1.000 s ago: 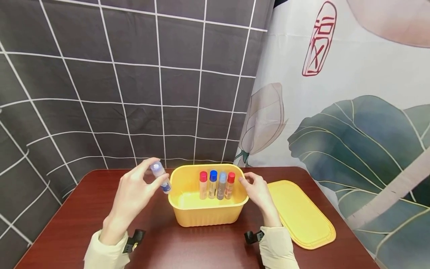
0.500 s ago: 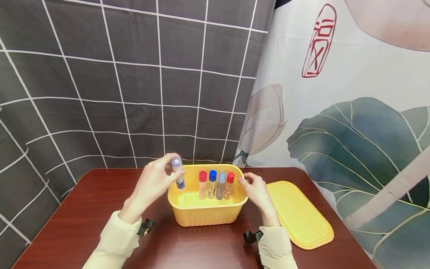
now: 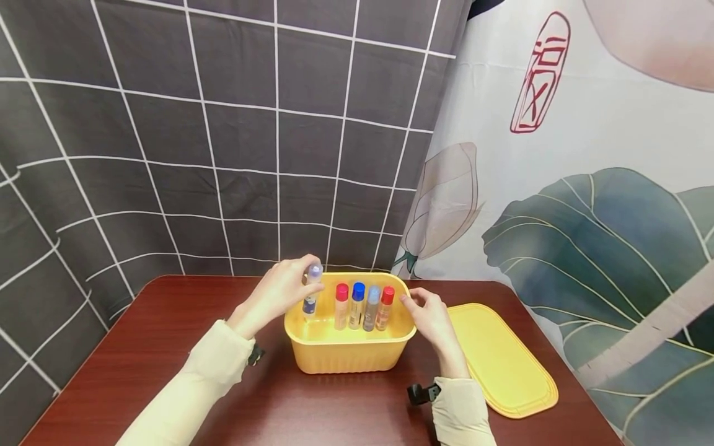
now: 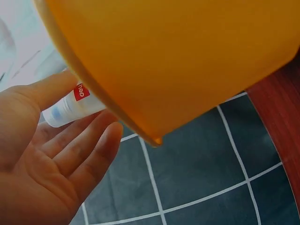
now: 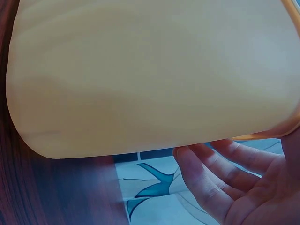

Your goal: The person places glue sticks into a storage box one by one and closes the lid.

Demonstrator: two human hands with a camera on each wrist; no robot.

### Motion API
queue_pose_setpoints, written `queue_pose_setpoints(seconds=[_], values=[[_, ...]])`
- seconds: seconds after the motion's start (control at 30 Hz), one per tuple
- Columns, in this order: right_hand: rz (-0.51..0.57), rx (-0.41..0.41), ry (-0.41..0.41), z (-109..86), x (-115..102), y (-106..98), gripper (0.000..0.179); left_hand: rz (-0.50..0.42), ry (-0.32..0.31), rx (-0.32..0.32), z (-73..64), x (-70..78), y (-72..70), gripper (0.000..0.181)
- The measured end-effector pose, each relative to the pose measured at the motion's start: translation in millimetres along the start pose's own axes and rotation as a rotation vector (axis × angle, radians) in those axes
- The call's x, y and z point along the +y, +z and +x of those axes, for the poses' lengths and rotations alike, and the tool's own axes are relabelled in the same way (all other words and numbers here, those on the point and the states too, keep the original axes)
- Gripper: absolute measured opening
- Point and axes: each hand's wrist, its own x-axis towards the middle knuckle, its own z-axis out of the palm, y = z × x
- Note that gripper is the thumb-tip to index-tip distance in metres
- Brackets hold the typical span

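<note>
My left hand (image 3: 284,288) pinches a slim clear glue bottle (image 3: 310,303) with a pale violet cap and blue band. It is upright inside the left end of a yellow storage box (image 3: 351,359). In the left wrist view the glue bottle (image 4: 79,101) shows a red label, partly hidden by the box rim. Standing in the box are several similar bottles: one with a pink-red cap (image 3: 341,306), one blue (image 3: 357,306), one light blue (image 3: 371,308), one red (image 3: 385,308). My right hand (image 3: 432,316) holds the box's right rim, fingers (image 5: 201,183) against the outer wall.
A flat yellow lid (image 3: 504,362) lies on the dark red table (image 3: 312,415), right of the box. Behind the table hang a grey grid-patterned cloth (image 3: 223,142) and a white cloth with painted leaves (image 3: 613,248).
My left hand has moved right with the glue bottle, from outside the box's left end to inside it. The bottle went from tilted to upright. My right hand stays at the rim.
</note>
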Motion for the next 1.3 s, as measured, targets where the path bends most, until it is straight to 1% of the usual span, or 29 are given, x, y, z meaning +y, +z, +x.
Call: queue_pose_setpoints(seconds=[0.1,0.3,0.47,0.67,0.83,1.1,1.2,1.3], values=[[-0.001,0.0,0.001,0.4,0.3,0.5,0.03,0.028,0.017,-0.042,4.0,-2.1,2.4,0.039],[-0.009,-0.007,0.007,0.1,-0.1,1.1,0.03,0.077,0.056,-0.116,12.0,-7.2,10.7,0.033],[-0.017,-0.009,0.019,1.0,0.9,1.6,0.03,0.071,0.056,-0.175,16.6,-9.2,18.8,0.032],[-0.016,-0.006,0.013,0.9,0.2,1.1,0.03,0.099,0.044,-0.243,20.4,-10.2,25.5,0.029],[-0.011,-0.004,0.004,1.1,-0.1,0.5,0.031,0.122,0.061,-0.272,24.8,-11.5,29.9,0.022],[-0.017,-0.004,0.004,1.0,0.5,0.1,0.031,0.082,0.062,-0.296,28.3,-14.8,36.9,0.02],[-0.02,-0.003,0.005,1.1,0.3,0.1,0.031,0.054,0.047,-0.307,27.8,-14.8,38.4,0.02],[-0.023,-0.006,0.008,1.2,0.0,0.7,0.031,0.029,0.015,-0.327,26.4,-14.7,39.8,0.022]])
